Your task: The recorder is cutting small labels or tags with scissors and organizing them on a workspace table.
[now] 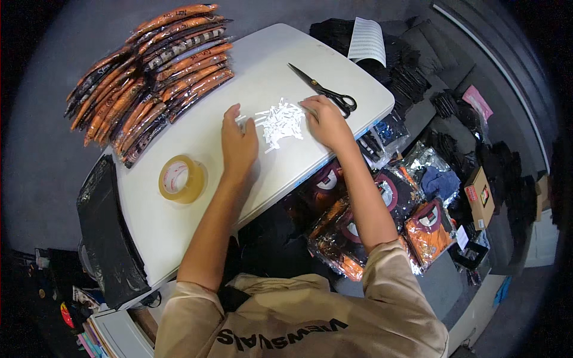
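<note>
A pile of small white strips, bright under the light, lies on the white table between my two hands. My left hand is at the pile's left side, thumb and fingers apart, with a few loose strips by the fingertips. At the pile's right edge, my right hand has its fingers bent; whether a strip is between them is hidden. Black-handled scissors lie just beyond the right hand, blades pointing away to the left. A roll of clear tape rests on the table left of my left forearm.
Stacks of orange and black garments in clear plastic occupy the table's far left. Black plastic bags hang over its left edge. To the right are bagged shirts, a cardboard box, dark folded piles and a printed sheet.
</note>
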Motion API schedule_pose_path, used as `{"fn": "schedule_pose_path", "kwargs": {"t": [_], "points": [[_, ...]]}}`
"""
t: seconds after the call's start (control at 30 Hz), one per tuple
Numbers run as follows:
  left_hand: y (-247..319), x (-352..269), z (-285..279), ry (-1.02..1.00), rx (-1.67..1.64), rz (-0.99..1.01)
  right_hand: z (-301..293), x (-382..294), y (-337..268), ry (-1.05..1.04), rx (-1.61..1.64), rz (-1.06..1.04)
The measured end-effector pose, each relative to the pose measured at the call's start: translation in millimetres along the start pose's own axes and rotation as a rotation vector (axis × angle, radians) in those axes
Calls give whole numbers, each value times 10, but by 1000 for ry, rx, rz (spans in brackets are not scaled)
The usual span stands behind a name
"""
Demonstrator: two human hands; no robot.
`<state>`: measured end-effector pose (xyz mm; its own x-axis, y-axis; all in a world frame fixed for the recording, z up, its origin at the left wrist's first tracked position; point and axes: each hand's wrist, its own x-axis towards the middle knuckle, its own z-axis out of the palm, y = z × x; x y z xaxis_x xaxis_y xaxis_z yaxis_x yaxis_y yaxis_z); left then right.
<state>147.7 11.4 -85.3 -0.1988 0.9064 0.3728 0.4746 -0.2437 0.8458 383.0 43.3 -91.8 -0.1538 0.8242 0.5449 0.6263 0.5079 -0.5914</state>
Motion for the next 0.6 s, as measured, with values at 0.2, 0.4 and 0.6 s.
{"fn": "schedule_pose_path", "kwargs": {"t": [0.2, 0.4, 0.6], "points": [[-187, -12, -97, -100, 180, 79, 33, 88, 71, 9, -11, -11], [-94, 4, -40, -153, 142, 44, 44, 130, 141, -5, 0, -1], [40, 30, 220, -213, 39, -25, -89, 44, 76, 57, 3, 111]]}}
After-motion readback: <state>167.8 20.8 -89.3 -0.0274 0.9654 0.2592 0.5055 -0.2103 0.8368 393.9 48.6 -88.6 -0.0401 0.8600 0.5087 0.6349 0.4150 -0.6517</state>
